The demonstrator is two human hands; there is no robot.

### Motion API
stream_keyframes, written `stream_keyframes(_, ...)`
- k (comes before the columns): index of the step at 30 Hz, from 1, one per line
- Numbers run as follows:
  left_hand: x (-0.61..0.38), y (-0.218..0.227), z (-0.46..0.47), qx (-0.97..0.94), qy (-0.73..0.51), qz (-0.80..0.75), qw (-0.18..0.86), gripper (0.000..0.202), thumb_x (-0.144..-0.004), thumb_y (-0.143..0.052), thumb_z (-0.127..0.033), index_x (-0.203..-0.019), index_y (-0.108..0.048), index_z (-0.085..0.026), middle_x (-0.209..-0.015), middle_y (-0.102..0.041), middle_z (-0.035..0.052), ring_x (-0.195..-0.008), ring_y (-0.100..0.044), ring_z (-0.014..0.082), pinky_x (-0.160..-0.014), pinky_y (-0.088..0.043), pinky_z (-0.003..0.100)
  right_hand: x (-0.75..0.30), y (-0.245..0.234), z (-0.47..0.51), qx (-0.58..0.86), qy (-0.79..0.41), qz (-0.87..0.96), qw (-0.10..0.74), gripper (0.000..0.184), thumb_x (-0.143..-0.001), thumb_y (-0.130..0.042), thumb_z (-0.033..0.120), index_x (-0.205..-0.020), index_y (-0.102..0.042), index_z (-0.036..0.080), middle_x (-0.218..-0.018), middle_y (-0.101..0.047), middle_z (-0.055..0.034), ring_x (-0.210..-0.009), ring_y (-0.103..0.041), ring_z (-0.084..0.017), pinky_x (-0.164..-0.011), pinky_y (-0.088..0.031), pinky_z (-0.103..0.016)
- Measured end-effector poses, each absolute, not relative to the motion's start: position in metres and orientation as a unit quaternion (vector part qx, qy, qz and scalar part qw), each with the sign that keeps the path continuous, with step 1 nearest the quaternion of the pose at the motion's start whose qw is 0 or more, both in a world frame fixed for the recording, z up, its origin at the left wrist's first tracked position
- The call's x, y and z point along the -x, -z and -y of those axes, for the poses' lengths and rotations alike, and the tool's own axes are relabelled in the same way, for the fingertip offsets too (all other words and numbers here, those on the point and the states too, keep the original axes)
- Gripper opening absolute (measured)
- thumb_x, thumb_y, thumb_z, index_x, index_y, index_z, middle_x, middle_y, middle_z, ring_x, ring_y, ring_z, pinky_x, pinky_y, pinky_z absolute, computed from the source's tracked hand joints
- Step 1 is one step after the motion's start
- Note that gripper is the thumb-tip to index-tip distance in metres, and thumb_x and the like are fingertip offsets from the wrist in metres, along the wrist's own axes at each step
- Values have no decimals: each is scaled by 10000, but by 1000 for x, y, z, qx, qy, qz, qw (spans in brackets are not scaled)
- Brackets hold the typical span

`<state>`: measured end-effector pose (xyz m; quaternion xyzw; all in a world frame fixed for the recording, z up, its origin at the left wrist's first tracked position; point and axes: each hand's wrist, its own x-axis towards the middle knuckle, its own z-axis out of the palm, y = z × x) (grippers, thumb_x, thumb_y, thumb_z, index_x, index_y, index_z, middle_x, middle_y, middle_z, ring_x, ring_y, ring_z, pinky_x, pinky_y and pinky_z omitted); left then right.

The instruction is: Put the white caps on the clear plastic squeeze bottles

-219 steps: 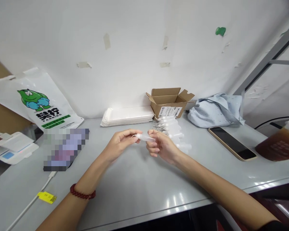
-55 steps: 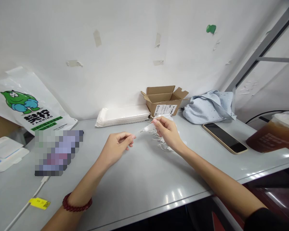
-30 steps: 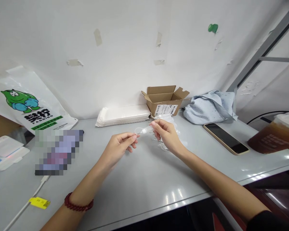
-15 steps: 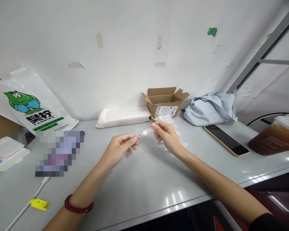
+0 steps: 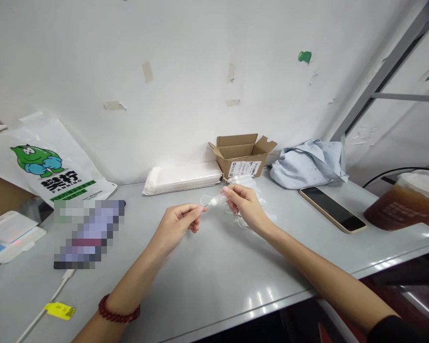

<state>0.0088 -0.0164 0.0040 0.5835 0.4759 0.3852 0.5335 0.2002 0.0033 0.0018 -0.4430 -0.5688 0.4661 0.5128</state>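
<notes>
Over the grey table, my right hand (image 5: 243,204) pinches a small translucent needle-tip bottle (image 5: 219,199), its white collar pointing left. A thin dark needle runs from the collar to the fingertips of my left hand (image 5: 180,223), which are pinched together at its end. Whether they grip the needle itself or something tiny on it is hidden. A thin white loop (image 5: 204,196) curves up beside the collar. Behind and under my right hand lie several similar clear bottles (image 5: 246,182) with white loops, partly covered by the hand.
An open cardboard box (image 5: 240,155) stands at the wall beside a stack of white sleeves (image 5: 186,177). To the right are a light blue cloth bag (image 5: 305,166), a phone (image 5: 331,209) and a drink cup (image 5: 407,202). A blurred phone (image 5: 91,236), its cable and a printed bag (image 5: 57,157) occupy the left.
The view has shifted slightly, so the background sits a little lower. Both hands keep nearly the same pose, still joined at the bottle and its needle.
</notes>
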Motion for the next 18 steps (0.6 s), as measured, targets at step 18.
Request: stream_keyframes(18,-11,-6,18,-584,-386,-479,530,287,-785,-591,-410,-631,-609,-169,-659,-570,-5,-566,-487,111,-602,-421,269,-202,-1,-2,448,-426,599,509,342,-827,-547,489,-699,-520,173,-532,-398,52,-470,-349,-82,-452,-274,-231)
